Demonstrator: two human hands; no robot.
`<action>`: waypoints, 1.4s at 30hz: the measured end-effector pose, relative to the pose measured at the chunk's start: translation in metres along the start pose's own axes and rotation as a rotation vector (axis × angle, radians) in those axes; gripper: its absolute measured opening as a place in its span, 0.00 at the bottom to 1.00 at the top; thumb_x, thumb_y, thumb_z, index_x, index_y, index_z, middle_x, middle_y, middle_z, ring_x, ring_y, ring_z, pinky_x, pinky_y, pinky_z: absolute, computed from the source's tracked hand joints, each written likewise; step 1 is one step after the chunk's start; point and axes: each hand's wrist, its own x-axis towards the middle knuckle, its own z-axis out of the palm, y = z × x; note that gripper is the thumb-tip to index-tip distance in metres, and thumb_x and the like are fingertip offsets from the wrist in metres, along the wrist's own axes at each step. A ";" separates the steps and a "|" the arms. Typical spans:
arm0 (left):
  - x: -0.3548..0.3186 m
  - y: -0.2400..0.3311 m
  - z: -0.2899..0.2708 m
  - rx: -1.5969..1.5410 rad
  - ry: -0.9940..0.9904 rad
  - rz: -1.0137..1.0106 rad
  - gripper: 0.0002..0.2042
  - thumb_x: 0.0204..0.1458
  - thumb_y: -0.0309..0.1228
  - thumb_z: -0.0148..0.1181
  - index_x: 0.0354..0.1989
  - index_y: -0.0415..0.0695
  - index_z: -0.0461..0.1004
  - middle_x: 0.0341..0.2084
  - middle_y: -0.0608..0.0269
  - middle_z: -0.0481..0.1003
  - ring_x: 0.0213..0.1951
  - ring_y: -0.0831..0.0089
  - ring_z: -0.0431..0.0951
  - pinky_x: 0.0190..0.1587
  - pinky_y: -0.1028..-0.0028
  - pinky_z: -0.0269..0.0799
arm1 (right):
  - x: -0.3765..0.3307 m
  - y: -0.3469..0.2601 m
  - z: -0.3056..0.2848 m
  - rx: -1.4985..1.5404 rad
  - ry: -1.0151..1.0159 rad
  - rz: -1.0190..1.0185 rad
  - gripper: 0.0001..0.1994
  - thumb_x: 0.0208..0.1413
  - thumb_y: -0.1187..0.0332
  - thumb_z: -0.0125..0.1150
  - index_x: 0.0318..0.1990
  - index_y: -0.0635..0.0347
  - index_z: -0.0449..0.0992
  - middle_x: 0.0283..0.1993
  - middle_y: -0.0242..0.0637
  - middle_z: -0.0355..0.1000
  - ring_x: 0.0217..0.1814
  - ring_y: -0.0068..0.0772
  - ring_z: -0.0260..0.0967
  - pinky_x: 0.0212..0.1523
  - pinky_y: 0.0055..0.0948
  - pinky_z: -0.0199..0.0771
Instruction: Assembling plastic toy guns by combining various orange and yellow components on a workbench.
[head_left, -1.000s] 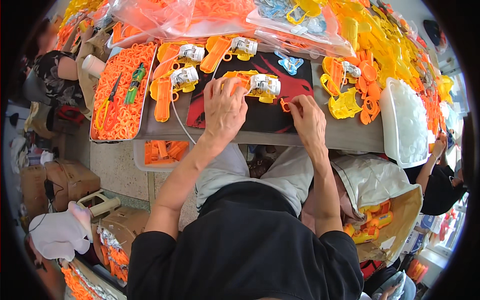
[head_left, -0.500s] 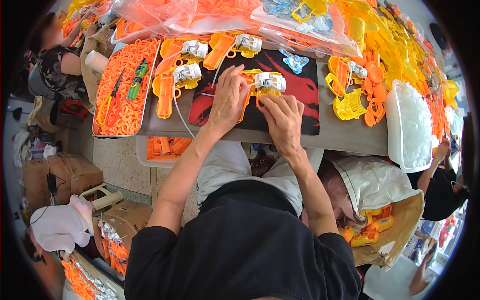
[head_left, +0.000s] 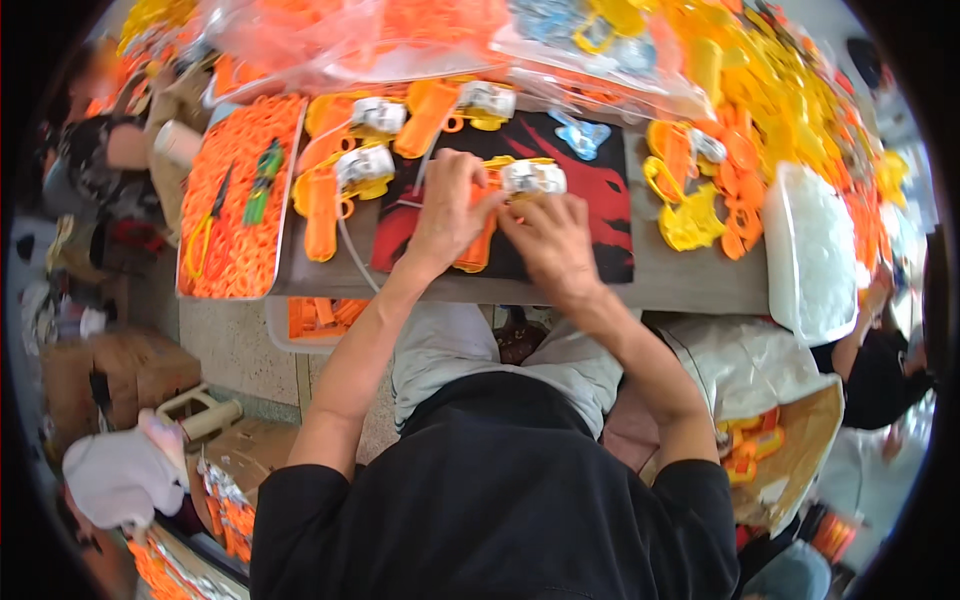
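Note:
On a black and red mat [head_left: 605, 235], a half-built toy gun [head_left: 533, 178] lies with its white mechanism upward, in a yellow and orange shell. My left hand [head_left: 446, 220] grips it at the left, fingers bent and thumb against the orange part. From the near side my right hand [head_left: 552, 245] is closed on it, with fingertips pressed just below the white mechanism; whether they pinch some small part is hidden. The orange handle [head_left: 474, 252] shows between my hands. Blue transparent parts [head_left: 581, 136] rest at the mat's far edge.
Several similar toy guns [head_left: 362, 168] lie to the left, beside a tray of orange rings [head_left: 190, 268] holding scissors [head_left: 212, 225] and a green tool [head_left: 263, 182]. On the right are another toy gun [head_left: 676, 150], yellow shells [head_left: 692, 220] and a white tub [head_left: 783, 265] of clear pieces.
The whole view has shifted slightly, so the table sits lower in the picture. My right wrist and forearm have turned outward a little; both hands stay at the toy gun.

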 end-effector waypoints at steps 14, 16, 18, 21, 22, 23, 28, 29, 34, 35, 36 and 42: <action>-0.020 0.030 -0.032 0.472 -0.265 -0.009 0.29 0.56 0.39 0.66 0.67 0.49 0.69 0.67 0.56 0.64 0.69 0.52 0.60 0.71 0.47 0.50 | -0.062 0.019 -0.063 -0.096 0.373 0.586 0.24 0.50 0.73 0.69 0.57 0.55 0.76 0.59 0.41 0.69 0.62 0.47 0.64 0.64 0.46 0.58; -0.025 0.020 -0.047 0.567 -0.191 -0.029 0.28 0.57 0.31 0.63 0.67 0.47 0.69 0.66 0.52 0.64 0.69 0.50 0.60 0.71 0.48 0.52 | -0.076 0.048 -0.067 -0.213 0.297 0.636 0.24 0.49 0.72 0.70 0.57 0.56 0.75 0.61 0.42 0.68 0.63 0.49 0.64 0.65 0.46 0.59; -0.021 0.023 -0.049 0.650 -0.130 0.003 0.27 0.56 0.27 0.62 0.67 0.46 0.69 0.66 0.50 0.64 0.69 0.50 0.60 0.71 0.49 0.53 | -0.100 0.082 -0.069 -0.287 0.218 0.629 0.21 0.50 0.73 0.69 0.54 0.57 0.76 0.57 0.40 0.72 0.61 0.46 0.66 0.63 0.44 0.62; 0.003 0.061 -0.028 0.385 -0.028 0.031 0.21 0.52 0.18 0.59 0.57 0.44 0.76 0.64 0.51 0.67 0.67 0.50 0.63 0.68 0.54 0.58 | -0.117 0.109 -0.070 -0.303 0.302 0.592 0.15 0.51 0.76 0.67 0.48 0.58 0.78 0.50 0.37 0.76 0.56 0.42 0.70 0.58 0.40 0.66; 0.016 0.073 -0.015 0.291 -0.064 0.070 0.18 0.52 0.19 0.60 0.53 0.44 0.78 0.61 0.53 0.69 0.65 0.51 0.66 0.66 0.54 0.60 | -0.119 0.111 -0.073 -0.228 0.316 0.613 0.13 0.52 0.76 0.66 0.47 0.59 0.78 0.49 0.37 0.76 0.55 0.42 0.70 0.58 0.41 0.66; 0.031 0.082 0.002 0.194 -0.101 0.108 0.15 0.52 0.19 0.60 0.49 0.43 0.80 0.58 0.55 0.72 0.62 0.52 0.69 0.64 0.55 0.61 | -0.121 0.114 -0.075 -0.155 0.328 0.635 0.12 0.53 0.76 0.66 0.45 0.60 0.79 0.48 0.37 0.77 0.54 0.43 0.70 0.58 0.43 0.66; 0.123 0.070 0.116 -0.194 -0.230 -0.057 0.11 0.56 0.25 0.62 0.47 0.38 0.79 0.42 0.51 0.80 0.38 0.61 0.82 0.44 0.65 0.77 | -0.119 0.118 -0.073 -0.080 0.417 0.710 0.09 0.51 0.78 0.67 0.41 0.64 0.77 0.43 0.42 0.76 0.49 0.48 0.70 0.53 0.40 0.70; 0.136 0.054 0.140 -0.190 -0.218 -0.053 0.11 0.56 0.27 0.62 0.47 0.37 0.79 0.40 0.48 0.80 0.35 0.61 0.83 0.40 0.65 0.78 | -0.118 0.118 -0.070 -0.069 0.418 0.695 0.09 0.51 0.78 0.67 0.41 0.64 0.77 0.43 0.42 0.76 0.49 0.48 0.70 0.53 0.40 0.70; 0.161 0.020 0.218 0.018 -0.194 -0.038 0.08 0.52 0.28 0.62 0.38 0.39 0.78 0.34 0.48 0.78 0.42 0.49 0.80 0.46 0.56 0.75 | -0.121 0.113 -0.071 0.031 0.475 0.734 0.09 0.53 0.80 0.67 0.41 0.65 0.76 0.42 0.42 0.76 0.49 0.48 0.69 0.52 0.40 0.71; 0.162 0.016 0.222 0.004 -0.182 -0.021 0.08 0.51 0.27 0.62 0.38 0.39 0.78 0.35 0.48 0.78 0.41 0.49 0.80 0.46 0.56 0.75 | -0.121 0.112 -0.070 0.044 0.450 0.735 0.09 0.53 0.80 0.67 0.41 0.65 0.77 0.42 0.42 0.76 0.49 0.48 0.70 0.52 0.40 0.72; 0.164 0.012 0.224 0.004 -0.136 -0.036 0.08 0.51 0.26 0.63 0.39 0.38 0.79 0.33 0.49 0.78 0.40 0.51 0.80 0.45 0.57 0.76 | -0.117 0.110 -0.070 0.057 0.459 0.714 0.09 0.53 0.80 0.67 0.41 0.65 0.77 0.42 0.42 0.76 0.49 0.48 0.70 0.52 0.40 0.72; 0.162 0.044 0.205 -0.049 -0.115 -0.082 0.12 0.53 0.25 0.62 0.46 0.39 0.77 0.40 0.50 0.77 0.41 0.54 0.82 0.44 0.61 0.76 | -0.119 0.108 -0.081 0.059 0.544 0.676 0.10 0.51 0.82 0.68 0.41 0.65 0.78 0.43 0.41 0.76 0.49 0.46 0.71 0.52 0.40 0.73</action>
